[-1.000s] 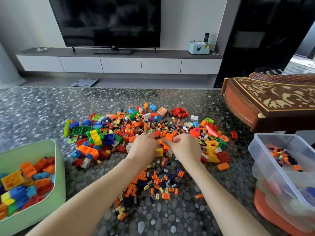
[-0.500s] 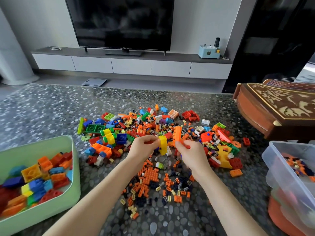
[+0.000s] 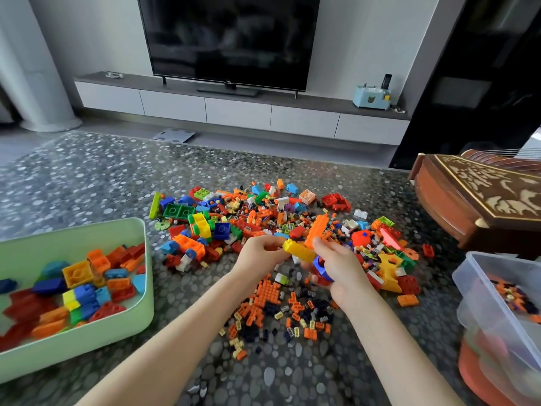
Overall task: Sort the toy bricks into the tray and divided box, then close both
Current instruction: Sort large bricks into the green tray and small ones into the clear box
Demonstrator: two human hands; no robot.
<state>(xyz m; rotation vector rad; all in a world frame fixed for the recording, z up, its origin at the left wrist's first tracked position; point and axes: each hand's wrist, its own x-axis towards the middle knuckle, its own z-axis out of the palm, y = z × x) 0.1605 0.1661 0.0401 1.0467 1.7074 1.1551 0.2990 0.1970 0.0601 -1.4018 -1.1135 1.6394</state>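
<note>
Yellow brick (image 3: 299, 251) is held between both hands: the left hand (image 3: 259, 254) pinches its left end with curled fingers, and the right hand (image 3: 339, 266) grips the other end together with a long orange brick (image 3: 317, 230) and a blue piece (image 3: 320, 266). Beyond and beneath the grip lies the loose brick pile (image 3: 263, 212). Well left of it sits the green tray (image 3: 87, 347) of large bricks, and well right of it the clear box (image 3: 480, 300) of small ones.
</note>
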